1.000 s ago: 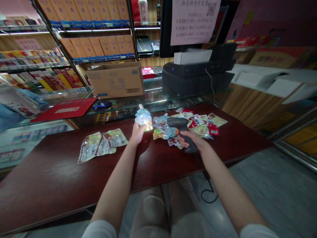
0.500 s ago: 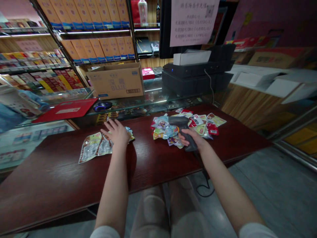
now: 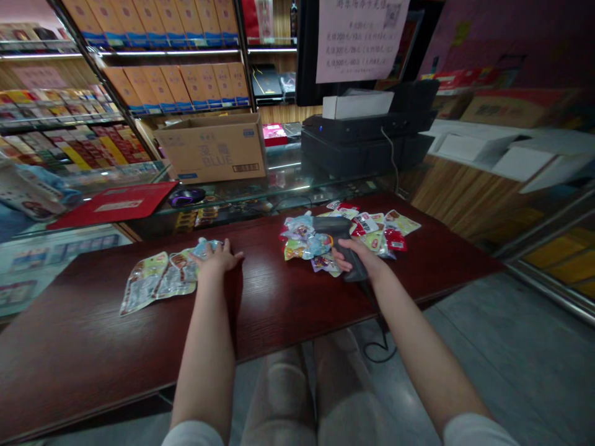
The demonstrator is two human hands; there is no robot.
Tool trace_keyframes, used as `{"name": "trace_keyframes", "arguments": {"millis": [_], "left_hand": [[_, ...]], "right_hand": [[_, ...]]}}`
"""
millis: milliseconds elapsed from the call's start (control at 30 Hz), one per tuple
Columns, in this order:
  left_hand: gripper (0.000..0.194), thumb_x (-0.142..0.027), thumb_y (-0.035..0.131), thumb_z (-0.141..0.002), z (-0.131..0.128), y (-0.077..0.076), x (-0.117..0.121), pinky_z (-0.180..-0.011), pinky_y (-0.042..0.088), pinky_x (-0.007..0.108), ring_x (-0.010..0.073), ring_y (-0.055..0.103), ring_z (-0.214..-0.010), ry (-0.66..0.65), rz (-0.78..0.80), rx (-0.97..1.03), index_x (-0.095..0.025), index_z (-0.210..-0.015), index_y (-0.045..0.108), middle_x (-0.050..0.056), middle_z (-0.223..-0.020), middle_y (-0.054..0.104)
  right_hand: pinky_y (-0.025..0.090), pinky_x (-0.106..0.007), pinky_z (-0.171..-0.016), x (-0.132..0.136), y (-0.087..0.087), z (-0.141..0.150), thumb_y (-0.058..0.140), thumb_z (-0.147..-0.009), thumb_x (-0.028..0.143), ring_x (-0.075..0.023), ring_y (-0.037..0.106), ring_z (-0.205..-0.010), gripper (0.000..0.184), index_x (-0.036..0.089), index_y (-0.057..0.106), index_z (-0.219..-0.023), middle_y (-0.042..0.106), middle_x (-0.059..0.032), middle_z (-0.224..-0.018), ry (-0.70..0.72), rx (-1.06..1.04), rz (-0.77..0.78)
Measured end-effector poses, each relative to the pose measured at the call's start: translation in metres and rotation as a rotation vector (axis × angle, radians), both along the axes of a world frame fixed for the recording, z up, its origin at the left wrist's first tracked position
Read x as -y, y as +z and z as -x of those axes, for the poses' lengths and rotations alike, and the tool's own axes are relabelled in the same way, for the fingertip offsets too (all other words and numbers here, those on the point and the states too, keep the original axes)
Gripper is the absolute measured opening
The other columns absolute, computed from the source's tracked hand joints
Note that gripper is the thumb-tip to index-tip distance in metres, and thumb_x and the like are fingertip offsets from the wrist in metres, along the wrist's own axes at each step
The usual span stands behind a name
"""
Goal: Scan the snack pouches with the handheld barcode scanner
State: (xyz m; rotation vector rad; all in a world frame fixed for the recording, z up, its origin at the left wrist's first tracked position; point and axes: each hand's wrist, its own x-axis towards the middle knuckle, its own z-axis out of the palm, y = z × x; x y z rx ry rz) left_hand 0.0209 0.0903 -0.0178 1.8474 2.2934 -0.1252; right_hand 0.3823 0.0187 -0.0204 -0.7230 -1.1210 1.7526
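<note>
Scanner [image 3: 354, 263], dark, pistol-shaped, center-right of frame: right hand [image 3: 360, 259] closed around its grip, head over a heap of snack packets [image 3: 302, 238] on the worktop [image 3: 274, 303]. Left hand [image 3: 216, 259] open, fingers spread over a light-blue packet [image 3: 201, 249], next to clear-and-green pouches [image 3: 160, 275] at left-center. Can't tell if that palm presses down.

Text: carton [image 3: 214, 155], upper left-center, reads "BLUE" under larger Chinese characters, boxed print at lower right. Paper notice [image 3: 360, 43], top right-center, Chinese price lines; "300" and "500" legible, rest soft. Top line clipped by frame edge. Packet print too small and glary to read. Left hand hides part of light-blue packet; right fingers wrap the grip, trigger not visible. Shelf boxes [image 3: 176, 87], upper left: lettering unreadable.
</note>
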Motion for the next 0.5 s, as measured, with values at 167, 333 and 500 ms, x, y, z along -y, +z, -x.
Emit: {"name": "trace_keyframes", "arguments": {"millis": [167,333,500], "left_hand": [[0.065,-0.049,0.037,-0.093,0.002,0.009,0.008,-0.107,0.002,0.082,0.0438,0.016,-0.151,0.126,-0.209,-0.044,-0.019,-0.15,0.045,0.022,-0.154,0.044],[0.056,-0.04,0.041,-0.096,-0.057,0.002,0.005,-0.117,0.019,0.066,0.0355,0.042,-0.141,-0.192,-0.474,0.244,-0.013,-0.145,0.047,0.023,-0.146,0.052],[0.053,-0.043,0.047,-0.097,-0.124,-0.012,0.007,-0.115,0.032,0.051,0.0293,0.042,-0.142,-0.633,-0.419,0.481,-0.026,-0.147,0.045,0.012,-0.155,0.045]], "right_hand": [[0.029,-0.02,-0.037,0.0,-0.002,-0.001,0.071,-0.079,0.043,-0.0052,0.038,-0.035,0.032,0.019,0.05,-0.082,0.051,0.0061,-0.057,-0.005,-0.016,-0.008],[0.027,-0.021,-0.039,0.001,0.002,-0.002,0.07,-0.081,0.042,-0.0047,0.037,-0.036,0.031,0.018,0.052,-0.086,0.051,0.0062,-0.058,0.009,-0.034,0.0],[0.026,-0.021,-0.038,0.0,0.002,-0.005,0.068,-0.081,0.043,-0.0046,0.035,-0.036,0.031,0.017,0.054,-0.093,0.05,0.0068,-0.059,-0.004,-0.055,-0.011]]}}
